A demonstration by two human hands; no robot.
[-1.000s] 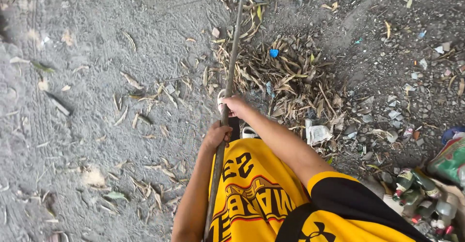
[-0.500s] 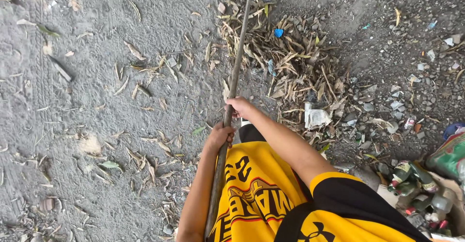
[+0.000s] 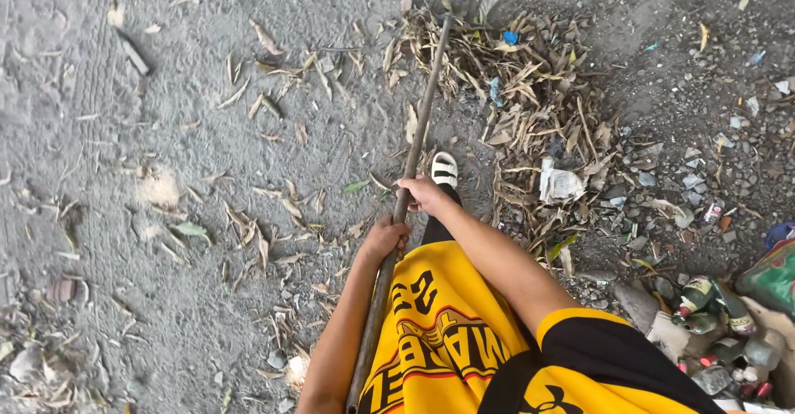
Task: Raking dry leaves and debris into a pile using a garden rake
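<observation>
A long thin rake handle (image 3: 418, 141) runs from my body out over the sandy ground to a heap of dry leaves (image 3: 530, 108). My right hand (image 3: 421, 193) grips the handle higher up. My left hand (image 3: 386, 238) grips it just below, close to my yellow and black shirt (image 3: 447, 339). The rake's head lies at the far edge of the leaf heap, mostly hidden among the leaves. My white sandalled foot (image 3: 444, 168) stands beside the handle, just ahead of my right hand.
Loose dry leaves lie scattered over the grey sand (image 3: 166, 132) to the left. A crumpled white paper (image 3: 561, 185) sits in the heap. Stones and litter cover the right side, with bottles (image 3: 704, 306) and a green bag (image 3: 770, 277) at the lower right.
The rake head has been pulled nearer with the leaves. The view has shifted so the ground slid up and right, and my sandalled foot has come into sight.
</observation>
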